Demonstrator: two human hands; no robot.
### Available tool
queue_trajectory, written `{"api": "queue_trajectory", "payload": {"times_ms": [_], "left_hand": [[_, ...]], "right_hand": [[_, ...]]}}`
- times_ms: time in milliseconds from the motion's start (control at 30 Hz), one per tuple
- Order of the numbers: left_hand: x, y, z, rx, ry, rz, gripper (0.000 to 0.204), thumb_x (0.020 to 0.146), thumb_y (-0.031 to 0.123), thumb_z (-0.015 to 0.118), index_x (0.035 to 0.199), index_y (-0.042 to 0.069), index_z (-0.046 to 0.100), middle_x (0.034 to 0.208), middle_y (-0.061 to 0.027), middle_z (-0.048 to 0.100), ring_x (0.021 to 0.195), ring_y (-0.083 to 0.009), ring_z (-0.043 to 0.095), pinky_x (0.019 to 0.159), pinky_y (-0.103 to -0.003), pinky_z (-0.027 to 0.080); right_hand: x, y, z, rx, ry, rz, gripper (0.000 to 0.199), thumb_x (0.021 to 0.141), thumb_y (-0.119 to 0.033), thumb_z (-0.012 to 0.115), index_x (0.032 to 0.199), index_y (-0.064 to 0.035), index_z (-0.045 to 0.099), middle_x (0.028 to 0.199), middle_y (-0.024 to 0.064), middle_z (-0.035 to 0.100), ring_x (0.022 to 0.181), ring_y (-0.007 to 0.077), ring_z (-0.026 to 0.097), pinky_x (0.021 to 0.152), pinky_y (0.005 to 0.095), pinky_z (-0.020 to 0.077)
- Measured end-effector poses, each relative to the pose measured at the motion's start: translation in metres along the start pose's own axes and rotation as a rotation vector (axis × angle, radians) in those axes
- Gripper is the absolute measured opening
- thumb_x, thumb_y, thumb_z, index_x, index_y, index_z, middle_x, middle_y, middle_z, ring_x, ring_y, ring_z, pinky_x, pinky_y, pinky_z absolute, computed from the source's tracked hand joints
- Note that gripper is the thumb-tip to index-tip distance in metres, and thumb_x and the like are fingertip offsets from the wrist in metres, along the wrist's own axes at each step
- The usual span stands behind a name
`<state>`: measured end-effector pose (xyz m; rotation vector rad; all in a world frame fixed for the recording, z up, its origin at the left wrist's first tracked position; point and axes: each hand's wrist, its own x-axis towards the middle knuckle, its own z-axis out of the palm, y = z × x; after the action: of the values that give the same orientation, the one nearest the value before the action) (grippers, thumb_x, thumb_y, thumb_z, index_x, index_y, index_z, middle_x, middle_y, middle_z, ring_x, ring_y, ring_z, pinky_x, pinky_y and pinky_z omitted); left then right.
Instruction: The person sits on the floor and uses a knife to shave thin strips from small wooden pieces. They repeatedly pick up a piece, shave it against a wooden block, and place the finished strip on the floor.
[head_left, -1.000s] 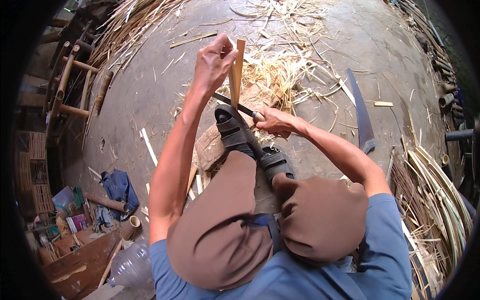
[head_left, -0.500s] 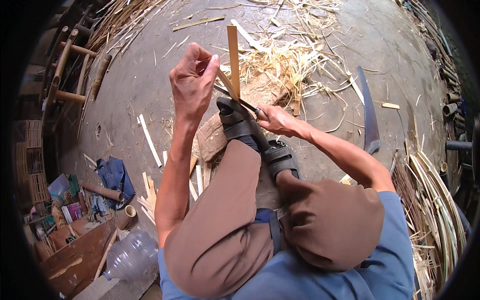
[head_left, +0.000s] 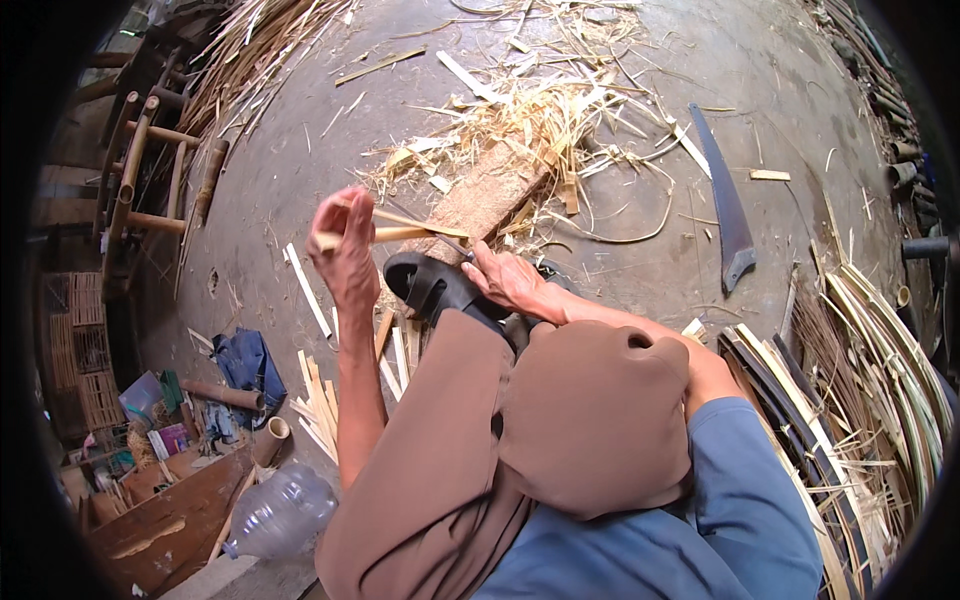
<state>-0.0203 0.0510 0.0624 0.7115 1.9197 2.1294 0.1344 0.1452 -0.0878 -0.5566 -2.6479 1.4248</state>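
Observation:
My left hand [head_left: 346, 245] is closed on a pale bamboo strip [head_left: 402, 233], above and left of my sandal [head_left: 432, 283]. Two lengths of the strip run from that hand and come together near the knife. In my right hand [head_left: 512, 278] is a knife, its fingers curled round a handle they mostly hide. The thin dark knife blade [head_left: 452, 244] points up and left, against the bamboo. Under the blade's end lies a long wooden block [head_left: 490, 195], which reaches away from my foot.
Curly bamboo shavings [head_left: 545, 115] heap around the block's far end. A handsaw [head_left: 725, 200] lies on the floor at the right. Bundled bamboo strips [head_left: 880, 370] stand at the right edge. A clear plastic jug [head_left: 282, 508] and a bamboo frame [head_left: 140, 165] are at the left.
The bamboo strip has swung from upright to nearly level, toward the left. My left hand has moved down and left, my right hand slightly left and down.

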Motion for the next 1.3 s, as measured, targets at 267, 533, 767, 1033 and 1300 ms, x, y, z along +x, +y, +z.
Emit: {"api": "queue_trajectory", "payload": {"times_ms": [267, 533, 767, 1033, 1300], "left_hand": [[-0.037, -0.013, -0.02, -0.115, 0.163, 0.025, 0.013, 0.09, 0.01, 0.074, 0.088, 0.01, 0.06, 0.081, 0.0036, 0.057, 0.069, -0.004, 0.048, 0.06, -0.02, 0.04], [-0.045, -0.025, -0.034, -0.171, 0.236, 0.037, 0.029, 0.084, 0.024, 0.081, 0.094, 0.009, 0.057, 0.09, -0.0001, 0.057, 0.08, -0.0098, 0.057, 0.069, -0.021, 0.049], [-0.061, -0.023, -0.031, -0.082, 0.282, 0.105, 0.034, 0.081, 0.027, 0.084, 0.095, 0.01, 0.058, 0.088, 0.0022, 0.054, 0.08, -0.0093, 0.055, 0.069, -0.022, 0.048], [-0.079, -0.03, -0.032, -0.033, 0.305, 0.136, 0.034, 0.084, 0.03, 0.081, 0.095, 0.009, 0.056, 0.089, -0.0009, 0.054, 0.082, -0.0131, 0.056, 0.074, -0.026, 0.052], [-0.07, -0.025, -0.04, -0.089, 0.403, 0.101, 0.029, 0.088, 0.027, 0.078, 0.094, 0.008, 0.056, 0.078, -0.0005, 0.053, 0.068, -0.0094, 0.052, 0.06, -0.022, 0.045]], "right_hand": [[-0.005, 0.003, 0.017, 0.001, 0.044, -0.242, 0.029, 0.103, -0.028, 0.05, 0.098, -0.0014, 0.04, 0.051, 0.0166, 0.052, 0.043, 0.0376, 0.054, 0.038, 0.0453, 0.0394], [0.006, 0.063, 0.042, -0.18, 0.354, -0.253, 0.029, 0.103, -0.036, 0.048, 0.1, -0.0069, 0.048, 0.064, 0.0249, 0.057, 0.06, 0.0462, 0.059, 0.054, 0.0526, 0.0448], [0.018, 0.051, 0.013, 0.099, -0.147, -0.022, 0.032, 0.103, -0.034, 0.048, 0.098, -0.0024, 0.043, 0.066, 0.0271, 0.059, 0.068, 0.0504, 0.061, 0.057, 0.0562, 0.0462], [0.005, -0.034, -0.005, 0.184, -0.079, -0.447, 0.026, 0.102, -0.031, 0.051, 0.099, -0.0057, 0.046, 0.064, 0.0205, 0.06, 0.055, 0.0355, 0.062, 0.051, 0.0497, 0.0472], [0.016, 0.074, 0.013, 0.019, -0.11, 0.098, 0.029, 0.102, -0.033, 0.048, 0.099, -0.0049, 0.049, 0.069, 0.0272, 0.061, 0.07, 0.0497, 0.061, 0.061, 0.0561, 0.0492]]}}
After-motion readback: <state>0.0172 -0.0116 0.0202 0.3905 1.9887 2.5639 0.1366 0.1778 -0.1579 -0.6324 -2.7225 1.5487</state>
